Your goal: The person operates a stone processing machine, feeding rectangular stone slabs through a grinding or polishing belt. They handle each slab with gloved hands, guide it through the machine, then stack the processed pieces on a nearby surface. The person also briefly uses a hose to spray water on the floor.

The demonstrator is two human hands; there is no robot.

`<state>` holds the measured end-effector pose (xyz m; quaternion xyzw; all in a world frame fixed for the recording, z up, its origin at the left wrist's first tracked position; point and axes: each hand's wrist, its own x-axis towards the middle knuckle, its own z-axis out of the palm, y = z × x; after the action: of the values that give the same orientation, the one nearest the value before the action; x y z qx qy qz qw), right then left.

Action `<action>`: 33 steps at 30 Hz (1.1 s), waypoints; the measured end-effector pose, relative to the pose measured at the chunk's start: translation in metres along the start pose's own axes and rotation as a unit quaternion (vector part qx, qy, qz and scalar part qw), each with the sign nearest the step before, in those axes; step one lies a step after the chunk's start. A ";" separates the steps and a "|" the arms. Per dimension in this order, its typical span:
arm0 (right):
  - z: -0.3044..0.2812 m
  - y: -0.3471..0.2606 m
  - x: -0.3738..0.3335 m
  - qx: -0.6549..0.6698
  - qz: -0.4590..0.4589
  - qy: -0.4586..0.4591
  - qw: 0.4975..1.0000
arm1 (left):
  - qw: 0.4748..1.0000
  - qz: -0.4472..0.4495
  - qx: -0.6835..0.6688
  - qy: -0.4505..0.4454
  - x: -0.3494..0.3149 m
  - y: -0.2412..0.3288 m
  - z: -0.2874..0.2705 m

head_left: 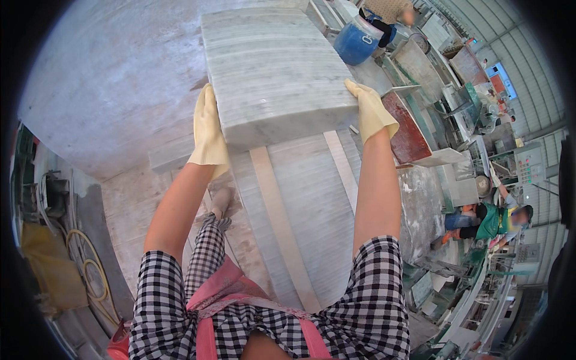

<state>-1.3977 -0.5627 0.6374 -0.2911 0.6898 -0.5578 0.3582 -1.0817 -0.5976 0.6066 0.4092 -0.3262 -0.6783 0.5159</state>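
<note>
A thick, grey-white streaked marble slab (279, 66) lies between my hands, its near edge facing me. My left hand (208, 129), in a cream rubber glove, presses along its left side with the fingers held together. At the near right corner, my right hand (371, 108), gloved alike, grips the slab's edge. Its underside and whatever supports its far part are hidden. Below and closer to me is a stack of similar grey marble (321, 228). Two pale flat strips, a left strip (273, 204) and a right strip (342, 159), lie across this stack.
A large whitish stone surface (120, 78) spreads to the left. At upper right stands a blue barrel (354, 45), with a person (387, 11) beyond it. A reddish board (403, 127) is beside my right hand. Farther right is another person (495, 220); a yellow hose (90, 270) coils at lower left.
</note>
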 end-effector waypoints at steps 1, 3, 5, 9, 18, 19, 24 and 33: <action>-0.002 0.002 0.000 -0.019 -0.018 -0.006 1.000 | 1.000 0.005 0.002 -0.010 0.002 -0.002 -0.002; -0.002 0.005 0.002 -0.047 -0.072 -0.014 0.996 | 0.997 0.050 -0.007 -0.051 0.007 -0.010 -0.012; 0.001 0.008 0.005 -0.082 -0.085 0.029 0.993 | 0.903 0.334 0.272 -0.012 0.009 -0.023 -0.033; 0.012 0.013 0.010 -0.337 -0.184 0.214 0.898 | 0.898 0.237 0.365 0.058 -0.008 -0.056 -0.130; -0.040 0.076 -0.169 -0.305 -0.352 -0.095 0.880 | 0.728 -0.220 0.516 0.395 -0.347 -0.162 -0.591; -0.049 0.081 -0.208 -0.312 -0.349 -0.127 0.875 | 0.797 -0.201 0.337 0.459 -0.396 -0.167 -0.631; -0.072 0.090 -0.380 -0.327 -0.288 -0.187 0.880 | 0.599 -0.259 0.755 0.066 -0.516 -0.186 -0.726; -0.123 0.114 -0.567 0.005 -0.092 0.183 0.979 | 0.611 -0.066 0.770 0.171 -0.350 -0.146 -0.654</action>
<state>-1.1736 -0.0156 0.6367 -0.2447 0.7113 -0.6352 0.1750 -0.5150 -0.2358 0.2604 0.7846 -0.6066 -0.1277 0.0111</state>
